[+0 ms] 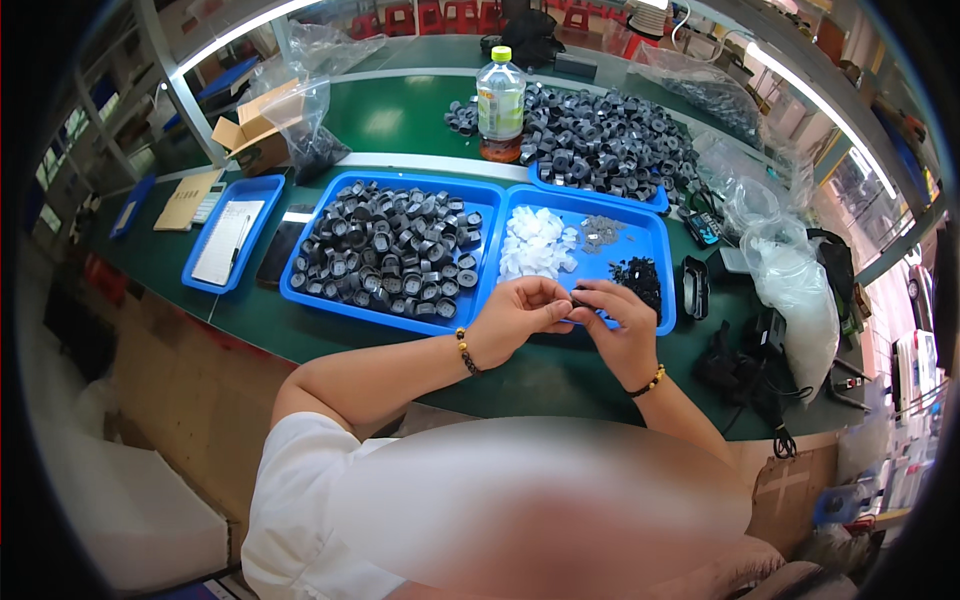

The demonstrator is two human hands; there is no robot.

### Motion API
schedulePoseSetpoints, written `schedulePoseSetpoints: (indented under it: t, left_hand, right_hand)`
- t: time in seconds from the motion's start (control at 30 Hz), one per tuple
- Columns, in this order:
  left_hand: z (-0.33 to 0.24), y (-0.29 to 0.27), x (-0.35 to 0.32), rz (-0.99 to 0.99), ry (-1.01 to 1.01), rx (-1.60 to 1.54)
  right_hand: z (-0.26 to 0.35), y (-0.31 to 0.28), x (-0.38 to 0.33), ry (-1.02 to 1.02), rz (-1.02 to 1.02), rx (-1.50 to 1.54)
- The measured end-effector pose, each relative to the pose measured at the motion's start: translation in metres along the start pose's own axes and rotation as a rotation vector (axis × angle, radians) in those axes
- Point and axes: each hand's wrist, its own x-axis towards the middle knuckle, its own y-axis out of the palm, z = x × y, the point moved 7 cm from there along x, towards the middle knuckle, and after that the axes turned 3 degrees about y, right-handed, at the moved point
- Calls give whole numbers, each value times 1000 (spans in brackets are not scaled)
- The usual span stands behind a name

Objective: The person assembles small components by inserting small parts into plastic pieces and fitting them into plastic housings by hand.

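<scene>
Both hands, left hand (520,318) and right hand (615,325), sit together at the near edge of the green workbench (400,120), fingertips touching. Straight ahead, the blue plastic tray of dark grey round caps (385,250) blocks the left; the blue divided tray with white pieces (640,240) blocks the right. Bare green strip runs along the near edge to the left. On the right, a black tangle of cables (745,370) and a clear bag of white parts (795,290) crowd in.

White short-sleeved shirt (300,490); dark bead bracelet (466,352) on left wrist; gold-and-dark bead bracelet (650,381) on right wrist.
</scene>
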Motion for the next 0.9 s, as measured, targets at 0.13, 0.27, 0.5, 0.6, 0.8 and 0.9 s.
schedulePoseSetpoints:
  t: [0.13,0.27,0.5,0.6,0.8,0.9]
  left_hand:
    - [-5,1,2,22,-62,111]
    - [-16,-7,3,-35,-24,187]
    - [-26,-4,6,-44,-19,117]
    - [-26,-5,3,-73,3,195]
    - [-19,-5,5,-77,48,362]
    - [-22,-3,5,-86,86,420]
  right_hand:
    - [-13,-9,2,62,-17,57]
    - [-28,-8,4,157,-63,189]
    - [-38,2,6,144,19,262]
    - [-39,7,1,225,71,303]
    - [-30,10,-3,124,45,205]
    - [-25,8,-1,103,49,147]
